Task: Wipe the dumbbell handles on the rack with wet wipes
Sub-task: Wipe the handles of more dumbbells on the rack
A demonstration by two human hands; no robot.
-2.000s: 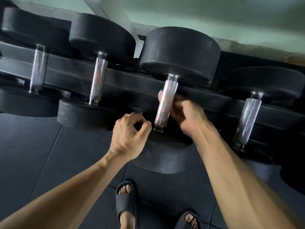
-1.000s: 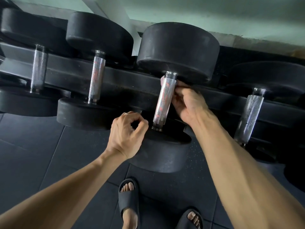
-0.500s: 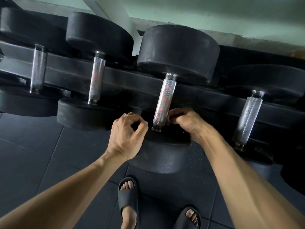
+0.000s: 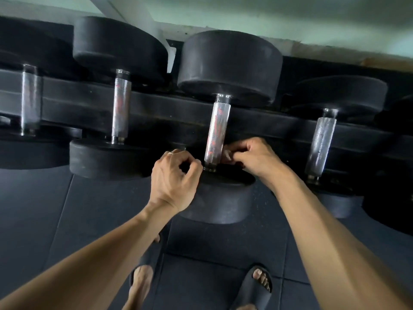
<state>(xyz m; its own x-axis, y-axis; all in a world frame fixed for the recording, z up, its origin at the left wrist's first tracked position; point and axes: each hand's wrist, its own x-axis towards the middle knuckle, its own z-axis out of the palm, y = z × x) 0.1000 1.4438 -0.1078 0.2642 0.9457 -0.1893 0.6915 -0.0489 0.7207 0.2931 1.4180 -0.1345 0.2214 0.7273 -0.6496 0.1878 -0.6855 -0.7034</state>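
Altogether four dumbbells lie across the rack [image 4: 156, 108], each with a black round weight at either end and a bright knurled metal handle between. Counting from the left hand's far side: one handle [image 4: 30, 99] at the picture's edge, a second handle [image 4: 120, 104] up and to the left of the left hand, the middle handle [image 4: 216, 130] between the two hands, and a fourth handle [image 4: 321, 142] out beyond the right hand. The middle handle is silvery with reddish patches along its length; the second shows fainter red marks, and the fourth looks pale and dull.

The right hand [image 4: 252, 156] sits against the lower end of the middle handle, fingers curled in toward it and pinching something small and pale there; whether that is a wipe I cannot tell. The left hand [image 4: 174, 177] hovers just beside the handle's base, over the near weight [image 4: 221, 198], its fingers curled with thumb and forefinger close together; nothing visible is held in it.

Below the hands, two feet in dark slides [image 4: 254, 285] stand on the dark tiled floor [image 4: 67, 220].
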